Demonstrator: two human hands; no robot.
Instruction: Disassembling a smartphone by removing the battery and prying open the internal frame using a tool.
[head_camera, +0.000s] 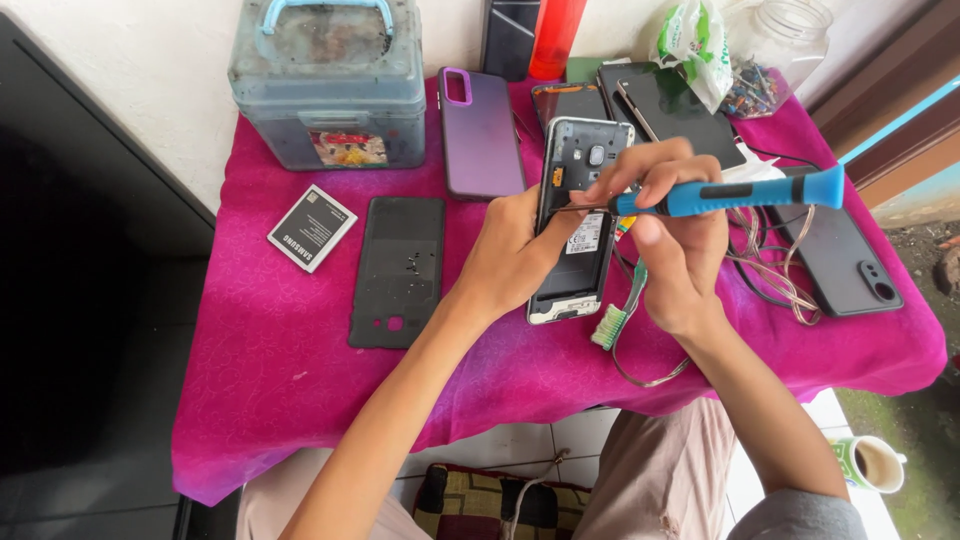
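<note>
Magenta cloth: a crinkled magenta cloth (300, 330) is covering the small surface and carrying everything.
Opened phone: a silver-edged smartphone with its back cover off (580, 225) is lying face down near the middle of the cloth, its inner frame showing.
Left hand: the left hand (510, 255) is gripping the phone's left edge, fingers curled around it and pinning it to the cloth.
Right hand: the right hand (675, 235) is pinching a blue-handled precision screwdriver (730, 193), fingers closed narrowly around the shaft end of the handle.
Tip: the thin metal tip is meeting the upper left part of the phone's frame; the screw itself is too small to make out.
Doing it well: the driver seems best kept square to the screw with light downward pressure, while the left hand is stopping the phone from sliding on the soft cloth.
Risk: a tilted tip is likely to slip and strip the head.
Removed cover: a dark grey plastic back cover (397, 270) is lying flat to the left, with specks on it that may be screws.
Battery: a flat white and grey phone battery (312, 228) is resting further left.
Nearby: a green-bristled toothbrush (620, 310) is lying just beside the phone, under the right wrist.
Box: a dusty blue-green plastic box with a handle (328, 85) is standing at the back.
</note>
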